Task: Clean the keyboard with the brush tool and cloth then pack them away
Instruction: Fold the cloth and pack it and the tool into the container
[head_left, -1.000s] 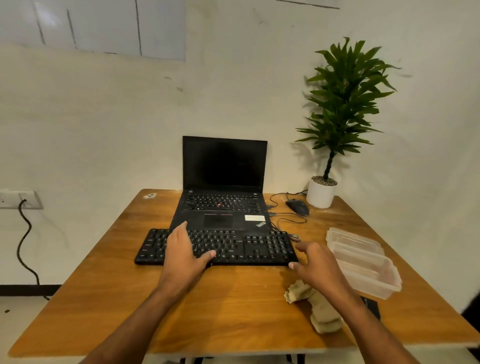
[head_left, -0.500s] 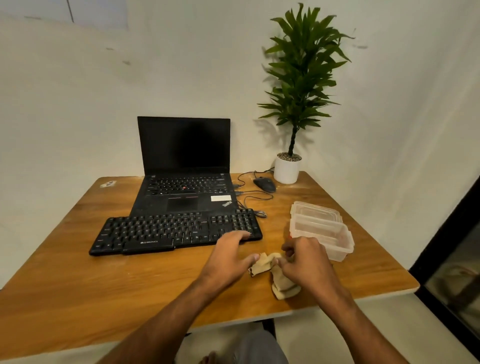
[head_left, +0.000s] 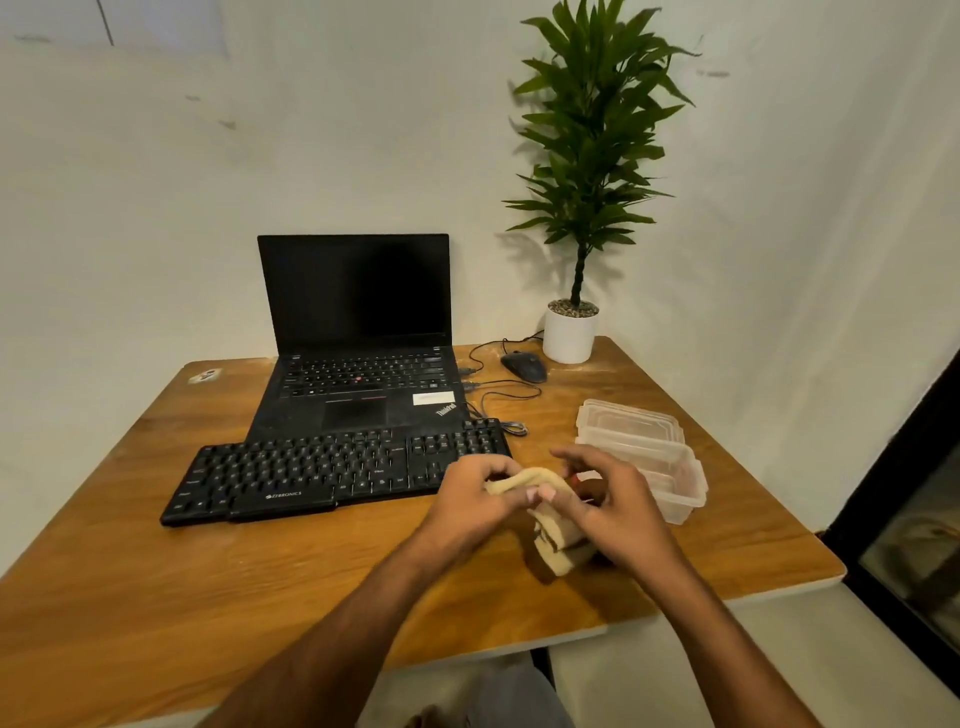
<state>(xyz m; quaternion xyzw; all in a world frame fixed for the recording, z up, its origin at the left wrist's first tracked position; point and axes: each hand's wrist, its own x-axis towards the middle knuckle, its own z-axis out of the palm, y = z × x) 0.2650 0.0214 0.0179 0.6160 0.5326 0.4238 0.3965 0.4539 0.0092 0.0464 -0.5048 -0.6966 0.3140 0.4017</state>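
Both forearms bare to the frame edge; no sleeves, watch, rings or gloves visible on left hand (head_left: 470, 499) or right hand (head_left: 613, 501). Grey trouser fabric (head_left: 511, 696) shows at the bottom edge, below the arms.

Cloth (head_left: 556, 551) soft beige fabric, matt; keyboard (head_left: 332, 470) black matt plastic; table (head_left: 208, 597) smooth wood w/ slight sheen; container (head_left: 670, 467) clear glossy plastic; pot (head_left: 569, 338) white, smooth
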